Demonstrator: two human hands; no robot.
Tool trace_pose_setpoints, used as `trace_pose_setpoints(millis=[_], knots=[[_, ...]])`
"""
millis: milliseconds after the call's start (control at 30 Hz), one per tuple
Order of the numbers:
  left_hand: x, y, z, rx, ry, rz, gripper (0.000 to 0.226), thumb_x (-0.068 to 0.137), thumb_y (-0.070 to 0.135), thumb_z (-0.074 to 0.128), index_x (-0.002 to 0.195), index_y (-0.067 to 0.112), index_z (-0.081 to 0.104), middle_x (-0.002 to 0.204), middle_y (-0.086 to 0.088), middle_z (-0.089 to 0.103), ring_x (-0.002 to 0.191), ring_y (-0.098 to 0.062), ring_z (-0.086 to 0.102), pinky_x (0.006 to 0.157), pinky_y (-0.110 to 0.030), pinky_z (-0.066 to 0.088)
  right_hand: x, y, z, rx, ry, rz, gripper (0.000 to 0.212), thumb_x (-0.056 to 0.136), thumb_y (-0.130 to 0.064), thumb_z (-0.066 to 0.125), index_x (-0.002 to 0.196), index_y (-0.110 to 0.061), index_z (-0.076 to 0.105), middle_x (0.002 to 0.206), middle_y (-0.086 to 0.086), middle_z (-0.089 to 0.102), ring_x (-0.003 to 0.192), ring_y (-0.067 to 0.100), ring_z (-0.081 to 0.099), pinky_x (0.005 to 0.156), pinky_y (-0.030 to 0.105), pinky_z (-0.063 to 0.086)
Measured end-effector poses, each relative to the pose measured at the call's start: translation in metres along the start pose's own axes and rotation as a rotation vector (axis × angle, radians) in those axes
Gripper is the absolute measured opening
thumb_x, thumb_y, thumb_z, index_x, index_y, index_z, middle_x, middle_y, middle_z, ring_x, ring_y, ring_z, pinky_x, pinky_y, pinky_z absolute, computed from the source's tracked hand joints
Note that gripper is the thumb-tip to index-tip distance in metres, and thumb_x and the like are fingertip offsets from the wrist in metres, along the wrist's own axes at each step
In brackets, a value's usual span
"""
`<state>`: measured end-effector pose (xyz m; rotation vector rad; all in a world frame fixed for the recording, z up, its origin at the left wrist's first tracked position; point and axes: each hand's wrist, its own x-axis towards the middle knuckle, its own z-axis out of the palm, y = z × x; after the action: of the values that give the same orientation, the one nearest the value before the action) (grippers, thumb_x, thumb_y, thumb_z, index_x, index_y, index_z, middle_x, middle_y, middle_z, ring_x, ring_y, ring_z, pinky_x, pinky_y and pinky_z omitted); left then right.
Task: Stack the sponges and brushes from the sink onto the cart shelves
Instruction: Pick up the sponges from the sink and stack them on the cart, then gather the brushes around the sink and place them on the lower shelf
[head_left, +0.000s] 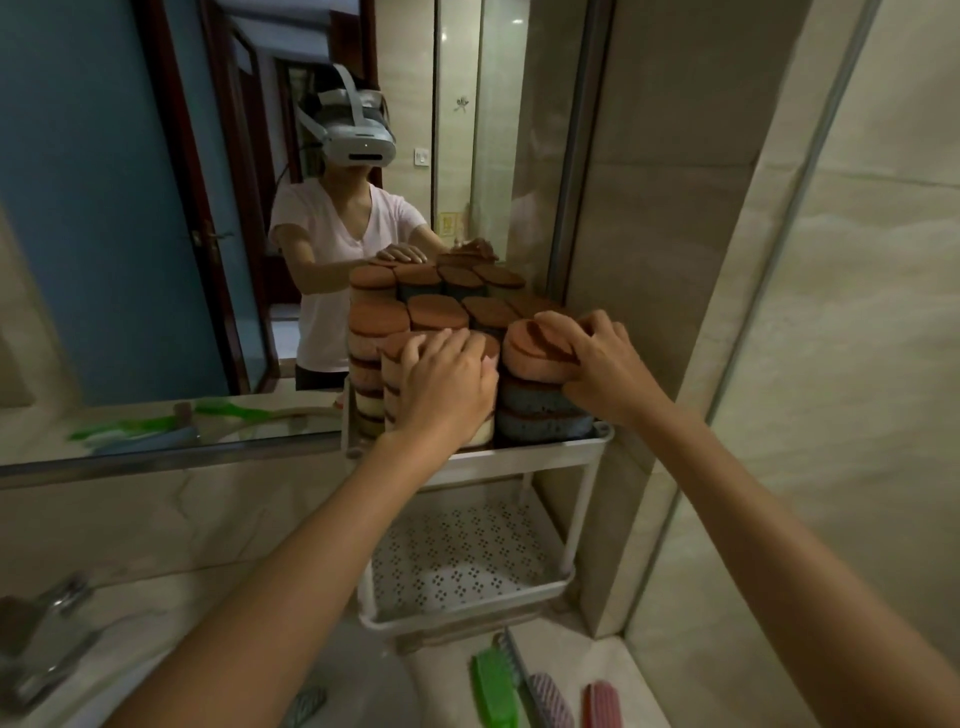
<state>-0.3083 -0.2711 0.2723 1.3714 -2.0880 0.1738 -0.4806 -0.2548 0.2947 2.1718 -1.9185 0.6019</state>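
Observation:
Stacks of round sponges (374, 332), orange, blue and cream, fill the top shelf (540, 451) of a white cart. My left hand (447, 382) lies flat with fingers spread against the front left stack. My right hand (597, 358) grips the orange sponge (530, 351) on top of the front right stack of blue sponges (540, 410). The lower perforated shelf (457, 561) holds nothing. A green brush (493, 688), a striped brush (550, 699) and a red brush (602, 704) lie on the counter below the cart.
A mirror (156, 208) behind the cart reflects the person and the stacks. The tap (47, 639) stands at the lower left by the sink basin (358, 675). A tiled wall (675, 260) stands close to the right of the cart.

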Motion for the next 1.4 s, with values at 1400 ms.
trace_pose_setpoints(millis=[1400], knots=[[-0.308, -0.056, 0.133, -0.299, -0.557, -1.028, 0.032, 0.091, 0.011, 0.046, 0.120, 0.001, 0.054, 0.125, -0.017, 0.058, 0.115, -0.030, 0.054, 0.092, -0.031, 0.042, -0.244, -0.044, 0.268, 0.208, -0.690, 0.428, 0.047, 0.093, 0.002, 0.033, 0.138, 0.005, 0.021, 0.140, 0.026, 0.033, 0.117, 0.041, 0.052, 0.093, 0.045, 0.046]])
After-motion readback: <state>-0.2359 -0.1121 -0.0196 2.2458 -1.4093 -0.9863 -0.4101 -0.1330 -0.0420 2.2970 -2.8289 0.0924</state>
